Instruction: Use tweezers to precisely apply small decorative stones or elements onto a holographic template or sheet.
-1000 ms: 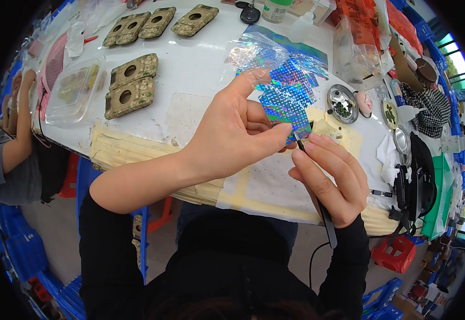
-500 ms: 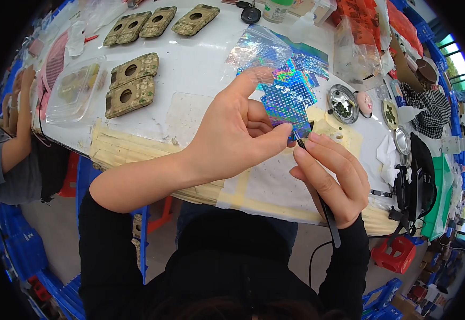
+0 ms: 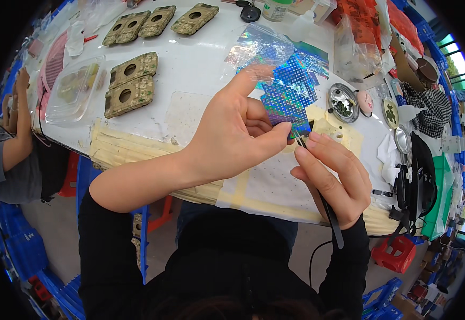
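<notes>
Between the thumb and fingers of my left hand is a shiny blue holographic sticker sheet covered in small pale dots. My right hand is closed round black tweezers, whose handle sticks out below the palm. The tweezer tips touch or nearly touch the sheet's lower edge, close to my left thumb; whether they grip a dot is too small to tell. Behind the sheet, more holographic sheets lie on the table. A cream block rests just beyond my right fingers, partly hidden.
Several camouflage toy tank hulls with round holes lie at the left and far left. A clear plastic box sits beside them. To the right are a metal dish of small dark pieces and a black bag. Another person's arm shows far left.
The sheet has tilted slightly, so its shine now looks bluer. My right hand and the tweezers have shifted a little to the right. The left hand has hardly moved.
</notes>
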Action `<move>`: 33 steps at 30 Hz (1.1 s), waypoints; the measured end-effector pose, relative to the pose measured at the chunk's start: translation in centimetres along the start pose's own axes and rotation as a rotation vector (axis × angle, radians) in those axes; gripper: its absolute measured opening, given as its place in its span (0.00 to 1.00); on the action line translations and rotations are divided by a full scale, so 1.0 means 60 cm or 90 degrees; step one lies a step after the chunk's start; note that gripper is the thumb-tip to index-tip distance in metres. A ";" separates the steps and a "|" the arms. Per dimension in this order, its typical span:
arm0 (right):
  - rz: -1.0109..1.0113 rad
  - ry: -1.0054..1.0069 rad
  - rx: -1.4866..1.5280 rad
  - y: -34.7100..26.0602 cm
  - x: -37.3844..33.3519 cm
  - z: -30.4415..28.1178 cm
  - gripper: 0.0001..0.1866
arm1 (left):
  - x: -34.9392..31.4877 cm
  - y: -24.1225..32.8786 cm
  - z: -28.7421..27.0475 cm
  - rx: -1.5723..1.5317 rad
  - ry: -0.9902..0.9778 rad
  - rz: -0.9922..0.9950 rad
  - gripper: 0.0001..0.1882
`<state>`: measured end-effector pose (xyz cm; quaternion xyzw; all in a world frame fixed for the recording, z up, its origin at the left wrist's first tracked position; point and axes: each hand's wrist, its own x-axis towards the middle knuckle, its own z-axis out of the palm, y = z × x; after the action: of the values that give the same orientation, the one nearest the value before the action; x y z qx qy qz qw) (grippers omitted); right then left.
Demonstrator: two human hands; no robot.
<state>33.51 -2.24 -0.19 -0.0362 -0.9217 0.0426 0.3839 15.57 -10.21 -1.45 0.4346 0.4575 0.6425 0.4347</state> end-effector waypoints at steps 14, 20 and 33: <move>0.004 -0.003 0.001 0.001 0.001 0.001 0.20 | -0.002 -0.003 -0.004 0.044 -0.014 -0.011 0.32; 0.014 -0.009 0.022 0.001 0.004 0.001 0.20 | -0.004 -0.005 -0.001 0.077 0.004 0.040 0.31; -0.033 -0.004 -0.017 0.002 0.000 0.002 0.18 | 0.009 0.002 -0.015 -0.118 -0.039 -0.186 0.30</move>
<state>33.45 -2.10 -0.28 -0.0171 -0.9241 0.0202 0.3812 14.54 -9.94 -1.42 0.3407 0.4417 0.5982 0.5753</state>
